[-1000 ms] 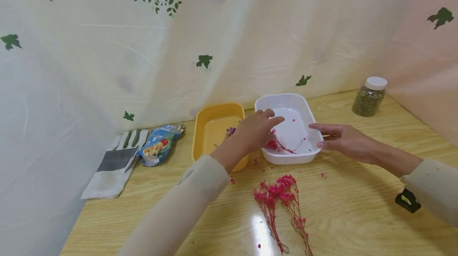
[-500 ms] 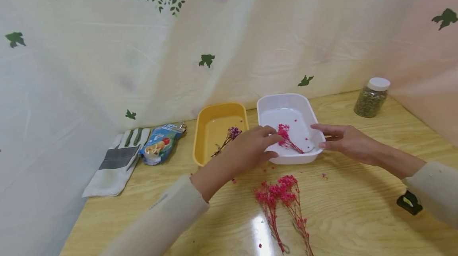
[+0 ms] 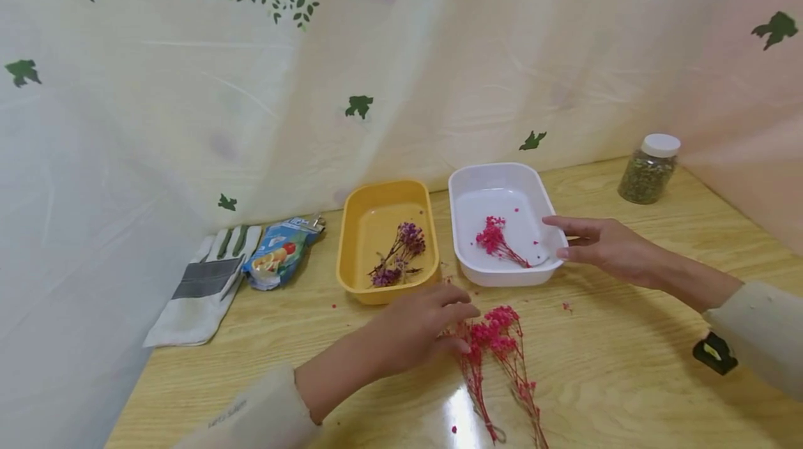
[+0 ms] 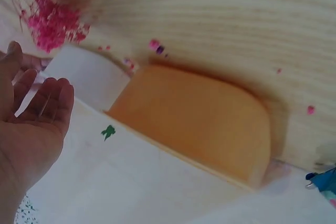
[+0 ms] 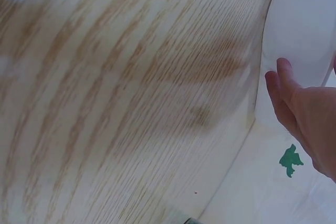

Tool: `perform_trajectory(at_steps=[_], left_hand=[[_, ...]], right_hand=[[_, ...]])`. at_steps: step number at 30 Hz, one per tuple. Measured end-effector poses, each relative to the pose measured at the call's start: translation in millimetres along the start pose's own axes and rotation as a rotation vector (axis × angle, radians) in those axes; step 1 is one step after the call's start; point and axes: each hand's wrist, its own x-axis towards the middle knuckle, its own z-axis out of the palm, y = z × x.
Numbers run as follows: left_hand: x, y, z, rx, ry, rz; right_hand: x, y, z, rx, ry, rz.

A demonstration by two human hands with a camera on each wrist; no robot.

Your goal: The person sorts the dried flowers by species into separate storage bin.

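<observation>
My left hand (image 3: 419, 327) hovers at the flower heads of the pink dried-flower sprigs (image 3: 502, 334) lying on the table, fingers loosely bent and apart. In the left wrist view, nothing shows within that hand (image 4: 39, 124). My right hand (image 3: 605, 248) holds the right side of the white plastic tub (image 3: 467, 269), thumb and forefinger at its rim. The right wrist view has this hand's fingers (image 5: 284, 80) against the tub's outer wall. Inside the tub lies a pink sprig (image 3: 495, 236) with a few loose bits.
A yellow tub (image 3: 351, 240) with purple dried flowers (image 3: 401, 254) stands left of the white one. Farther left are a blue printed pouch (image 3: 279, 254) and a grey-white glove (image 3: 203, 288). A lidded jar (image 3: 649, 170) stands back right; a black object (image 3: 715, 353) lies near the right sleeve.
My left hand has let go of a pink sprig in the white tub, drawn back, and come down toward the pink sprigs on the table. My right hand has stayed at the tub.
</observation>
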Motion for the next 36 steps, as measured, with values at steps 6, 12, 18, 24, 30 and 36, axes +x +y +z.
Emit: perform_trajectory(at_steps=[6, 12, 18, 24, 30, 36], left_hand=[[-8.0, -1.3, 15.1, 0.012, -0.044, 0.041], [-10.9, 0.3, 30.9, 0.047, -0.134, 0.051], [-11.4, 1.6, 40.7, 0.098, -0.144, 0.039], [-10.6, 3.0, 41.4, 0.166, -0.101, 0.077], [-9.9, 6.0, 32.3, 0.151, -0.076, 0.132], [-7.8, 7.9, 15.1, 0.094, 0.004, 0.137]], right_hand=[[-0.3, -1, 1, 0.025, -0.001, 0.003], [-0.2, -1, 2, 0.033, -0.002, 0.007], [0.0, 0, 1, 0.013, -0.002, 0.011], [1.1, 0, 1, 0.032, -0.001, 0.011], [0.6, 1, 1, 0.044, 0.000, 0.003], [0.2, 0, 1, 0.030, 0.001, -0.003]])
